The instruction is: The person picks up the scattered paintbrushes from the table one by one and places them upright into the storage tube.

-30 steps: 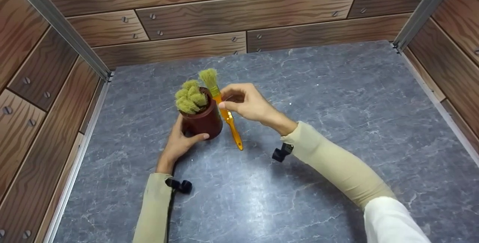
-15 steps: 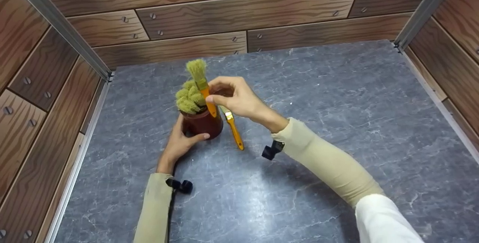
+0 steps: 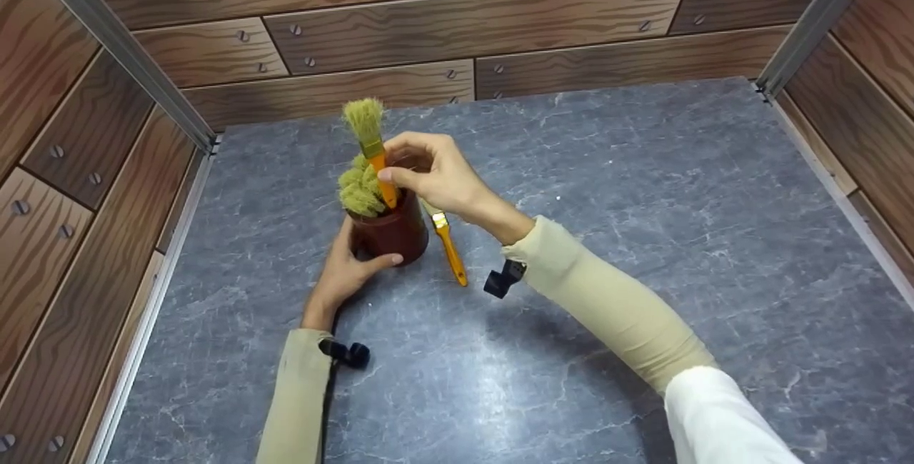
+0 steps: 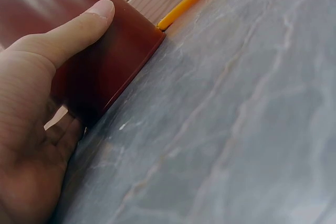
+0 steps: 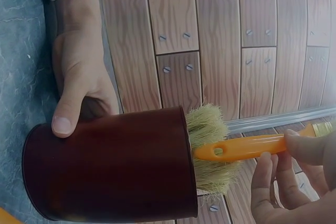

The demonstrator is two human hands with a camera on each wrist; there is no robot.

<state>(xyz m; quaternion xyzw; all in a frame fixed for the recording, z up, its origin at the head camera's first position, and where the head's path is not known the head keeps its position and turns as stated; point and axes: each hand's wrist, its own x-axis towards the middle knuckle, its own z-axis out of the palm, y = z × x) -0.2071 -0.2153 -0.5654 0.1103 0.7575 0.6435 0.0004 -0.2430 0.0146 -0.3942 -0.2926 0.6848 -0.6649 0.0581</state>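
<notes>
A dark red-brown cylindrical cup [image 3: 394,235] stands upright on the table, with several bristle brush heads [image 3: 360,191] poking out of its mouth. My left hand [image 3: 338,280] grips the cup low on its near left side, thumb across the front in the left wrist view. Between thumb and fingers, my right hand [image 3: 437,173] pinches an orange-handled paintbrush [image 5: 252,147], bristles up. Its handle end is at the cup's rim; whether it dips inside I cannot tell. Another orange paintbrush [image 3: 451,253] lies on the table just right of the cup, its bristles partly hidden.
The grey marbled tabletop [image 3: 607,235] is bounded by wood-patterned walls [image 3: 371,28] at the back and both sides. Metal posts [image 3: 807,25] stand in the back corners. A black wrist camera [image 3: 503,278] sits on each forearm.
My right hand has lifted the paintbrush from beside the other one and carried it left and up to above the cup's mouth. The left hand keeps its hold on the cup.
</notes>
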